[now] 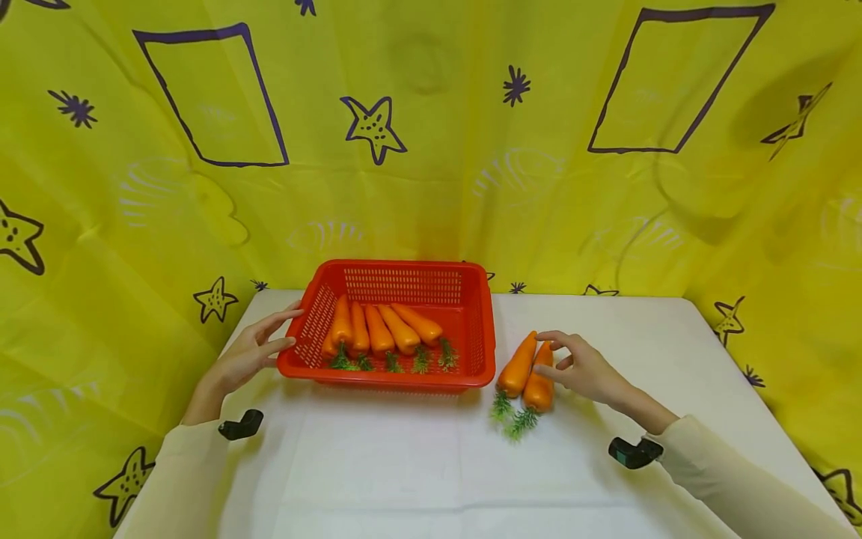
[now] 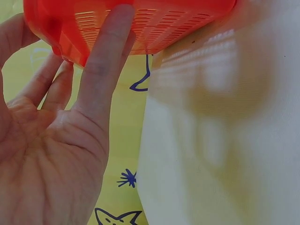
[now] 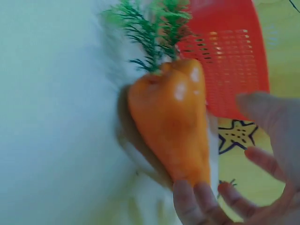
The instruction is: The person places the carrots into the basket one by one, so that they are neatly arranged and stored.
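A red plastic basket (image 1: 478, 314) stands on the white table, several orange toy carrots (image 1: 380, 329) with green tops lying side by side in it. At its left side, my left hand (image 1: 248, 355) touches the rim with thumb and fingers extended; in the left wrist view the thumb (image 2: 101, 65) lies along the slotted wall. To the right of the basket, two more carrots (image 1: 518, 365) lie close together, their green tops toward me. My right hand (image 1: 586, 370) is over the right-hand one, fingers bent loosely and apart, the fingertips (image 3: 185, 197) by the narrow ends.
The white table (image 1: 404, 464) reaches the yellow curtain (image 1: 431, 195) printed with starfish and frames, which hangs at the back and both sides. A black device (image 1: 241, 425) sits on my left wrist and another (image 1: 635, 452) on my right.
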Action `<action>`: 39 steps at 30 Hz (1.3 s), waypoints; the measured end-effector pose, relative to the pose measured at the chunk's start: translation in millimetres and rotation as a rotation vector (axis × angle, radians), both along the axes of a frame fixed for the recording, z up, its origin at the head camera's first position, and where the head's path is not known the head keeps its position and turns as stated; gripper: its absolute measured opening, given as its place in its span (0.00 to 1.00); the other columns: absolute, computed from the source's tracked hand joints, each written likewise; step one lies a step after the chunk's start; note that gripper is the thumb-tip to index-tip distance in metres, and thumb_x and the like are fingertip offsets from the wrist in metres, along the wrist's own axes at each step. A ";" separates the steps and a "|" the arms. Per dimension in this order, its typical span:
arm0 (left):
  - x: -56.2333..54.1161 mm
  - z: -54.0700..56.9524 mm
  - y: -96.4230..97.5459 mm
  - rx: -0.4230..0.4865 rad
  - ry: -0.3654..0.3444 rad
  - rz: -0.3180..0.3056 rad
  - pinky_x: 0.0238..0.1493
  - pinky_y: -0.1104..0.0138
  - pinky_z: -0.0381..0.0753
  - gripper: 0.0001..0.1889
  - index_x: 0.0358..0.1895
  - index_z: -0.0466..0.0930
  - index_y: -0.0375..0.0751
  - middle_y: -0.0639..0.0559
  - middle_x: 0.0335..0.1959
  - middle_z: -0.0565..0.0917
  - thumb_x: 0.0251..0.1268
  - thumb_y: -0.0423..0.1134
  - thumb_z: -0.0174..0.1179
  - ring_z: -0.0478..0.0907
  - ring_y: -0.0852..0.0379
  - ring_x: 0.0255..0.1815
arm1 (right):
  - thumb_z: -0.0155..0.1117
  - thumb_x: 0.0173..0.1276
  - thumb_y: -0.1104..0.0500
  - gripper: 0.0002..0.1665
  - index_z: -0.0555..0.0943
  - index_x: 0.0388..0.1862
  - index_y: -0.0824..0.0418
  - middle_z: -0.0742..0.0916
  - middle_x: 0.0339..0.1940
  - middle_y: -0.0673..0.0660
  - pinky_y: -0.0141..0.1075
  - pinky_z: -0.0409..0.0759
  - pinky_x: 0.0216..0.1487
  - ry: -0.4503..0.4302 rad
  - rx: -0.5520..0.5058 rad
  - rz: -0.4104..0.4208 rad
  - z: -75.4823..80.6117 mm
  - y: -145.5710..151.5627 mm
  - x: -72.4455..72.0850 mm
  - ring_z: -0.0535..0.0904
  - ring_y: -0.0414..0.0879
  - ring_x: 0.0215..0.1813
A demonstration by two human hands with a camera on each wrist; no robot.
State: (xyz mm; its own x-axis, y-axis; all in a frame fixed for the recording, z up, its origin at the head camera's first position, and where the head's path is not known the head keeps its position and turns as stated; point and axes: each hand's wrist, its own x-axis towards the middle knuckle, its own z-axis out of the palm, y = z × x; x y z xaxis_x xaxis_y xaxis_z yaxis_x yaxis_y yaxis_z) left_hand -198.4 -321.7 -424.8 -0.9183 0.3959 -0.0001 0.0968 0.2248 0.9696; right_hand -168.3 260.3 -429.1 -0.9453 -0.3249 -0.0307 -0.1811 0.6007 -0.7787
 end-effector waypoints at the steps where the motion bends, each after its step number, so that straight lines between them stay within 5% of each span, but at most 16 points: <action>1: 0.0 0.1 0.3 -0.001 0.000 0.000 0.55 0.44 0.78 0.30 0.79 0.60 0.38 0.51 0.86 0.45 0.80 0.35 0.54 0.43 0.32 0.81 | 0.73 0.70 0.54 0.36 0.72 0.71 0.66 0.74 0.62 0.77 0.38 0.83 0.32 -0.007 0.001 -0.011 -2.9 -0.7 -0.4 0.82 0.51 0.37; 5: 0.3 0.2 0.6 -0.007 0.000 0.003 0.57 0.38 0.75 0.29 0.79 0.60 0.38 0.51 0.86 0.45 0.80 0.35 0.54 0.42 0.32 0.82 | 0.73 0.70 0.54 0.35 0.73 0.69 0.68 0.74 0.61 0.80 0.39 0.84 0.30 -0.026 -0.005 -0.051 -10.8 -3.9 -1.6 0.83 0.54 0.31; 12: -0.7 -0.6 0.6 -0.009 0.001 -0.002 0.58 0.34 0.73 0.29 0.79 0.60 0.39 0.52 0.86 0.45 0.80 0.35 0.55 0.41 0.32 0.82 | 0.75 0.66 0.48 0.35 0.76 0.65 0.64 0.81 0.55 0.74 0.42 0.77 0.42 -0.007 0.091 -0.112 -19.6 -7.6 -0.1 0.79 0.62 0.51; 20: -0.8 -1.5 -0.3 -0.016 -0.009 0.004 0.59 0.34 0.73 0.30 0.80 0.58 0.38 0.50 0.86 0.45 0.80 0.35 0.54 0.40 0.31 0.82 | 0.77 0.65 0.51 0.38 0.74 0.68 0.66 0.78 0.55 0.75 0.39 0.83 0.33 -0.144 -0.017 -0.170 -23.9 -11.5 1.5 0.81 0.51 0.35; 39: 1.4 1.8 2.4 -0.016 -0.010 0.004 0.60 0.30 0.69 0.31 0.80 0.57 0.37 0.49 0.86 0.44 0.80 0.35 0.54 0.40 0.30 0.82 | 0.77 0.65 0.50 0.41 0.73 0.70 0.69 0.81 0.51 0.73 0.40 0.84 0.30 -0.140 0.038 -0.166 -16.6 -12.9 3.8 0.81 0.48 0.33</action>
State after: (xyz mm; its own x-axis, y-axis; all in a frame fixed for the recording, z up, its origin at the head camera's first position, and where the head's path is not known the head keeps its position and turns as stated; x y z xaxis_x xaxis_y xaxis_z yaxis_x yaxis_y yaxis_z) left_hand -197.0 -319.3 -423.0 -0.9198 0.3922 -0.0153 0.0866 0.2407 0.9667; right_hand -164.5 247.5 -445.7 -0.9713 -0.1617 -0.1745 0.0306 0.6426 -0.7656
